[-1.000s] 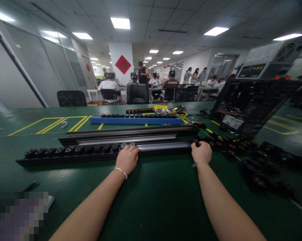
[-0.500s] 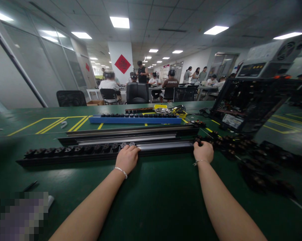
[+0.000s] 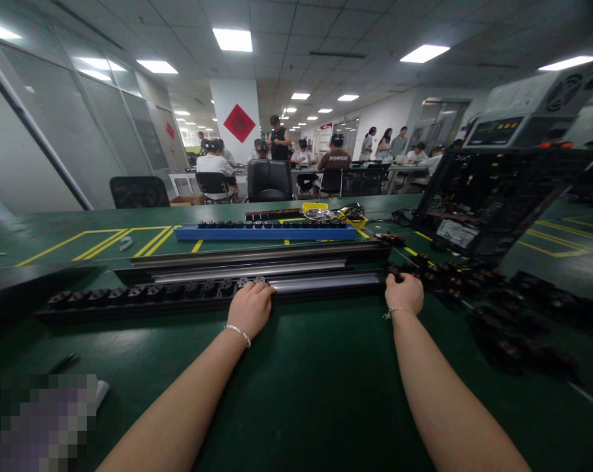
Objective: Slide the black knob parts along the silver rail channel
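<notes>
A long black rail (image 3: 326,286) with a shiny grey channel lies crosswise on the green table. Its left half carries a row of small black round-topped parts (image 3: 155,291). My left hand (image 3: 251,307) is curled over the middle of this rail, by the last of those parts, with its fingers closed on it. At the rail's right end is my right hand (image 3: 405,293), fingers pinched together beside a heap of loose dark parts (image 3: 454,278). Whatever lies between those fingertips is dark and too small to make out.
Behind are more black rails (image 3: 257,254) and a blue rail (image 3: 267,234) filled with black parts. An opened computer case (image 3: 503,203) stands at the right. A dark shape (image 3: 25,288) juts in from the left. People sit and stand beyond the table.
My right hand has shifted slightly to the right, off the rail's end. My left hand stays on the rail. A dark shape at the left reaches further over the table.
</notes>
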`<move>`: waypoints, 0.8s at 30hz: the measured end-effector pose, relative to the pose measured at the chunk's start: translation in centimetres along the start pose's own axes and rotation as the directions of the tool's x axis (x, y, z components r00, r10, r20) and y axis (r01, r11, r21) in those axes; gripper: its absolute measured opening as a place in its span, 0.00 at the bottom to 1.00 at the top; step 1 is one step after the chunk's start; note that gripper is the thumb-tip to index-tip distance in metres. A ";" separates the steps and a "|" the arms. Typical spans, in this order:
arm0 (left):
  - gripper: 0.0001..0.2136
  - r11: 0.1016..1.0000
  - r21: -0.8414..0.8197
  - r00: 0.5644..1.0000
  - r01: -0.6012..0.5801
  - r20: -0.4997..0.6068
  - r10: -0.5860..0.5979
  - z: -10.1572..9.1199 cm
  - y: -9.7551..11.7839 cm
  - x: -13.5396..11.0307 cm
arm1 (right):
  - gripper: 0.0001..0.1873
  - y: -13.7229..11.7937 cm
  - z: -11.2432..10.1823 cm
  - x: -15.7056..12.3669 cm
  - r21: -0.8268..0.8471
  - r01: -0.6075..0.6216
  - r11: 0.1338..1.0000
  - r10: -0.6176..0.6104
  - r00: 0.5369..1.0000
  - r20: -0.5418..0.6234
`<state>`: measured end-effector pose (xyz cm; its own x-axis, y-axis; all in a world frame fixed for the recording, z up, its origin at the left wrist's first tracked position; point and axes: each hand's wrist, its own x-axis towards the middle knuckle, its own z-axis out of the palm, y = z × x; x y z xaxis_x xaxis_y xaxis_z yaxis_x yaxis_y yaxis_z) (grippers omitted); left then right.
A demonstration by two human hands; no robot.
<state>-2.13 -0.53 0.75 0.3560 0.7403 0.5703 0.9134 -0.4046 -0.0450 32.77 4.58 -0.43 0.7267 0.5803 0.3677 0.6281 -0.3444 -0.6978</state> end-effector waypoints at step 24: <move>0.12 1.000 -0.016 1.000 -0.002 -0.008 0.002 0.2 -0.2 0.0 | 0.17 2.4 -1.7 2.6 -0.047 -0.020 0.999 0.015 0.995 -0.102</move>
<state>-2.24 -0.35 0.55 0.3558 0.7351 0.5771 0.9094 -0.4147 -0.0325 36.58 4.03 -0.11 0.7609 0.4968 0.4175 0.6255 -0.3902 -0.6757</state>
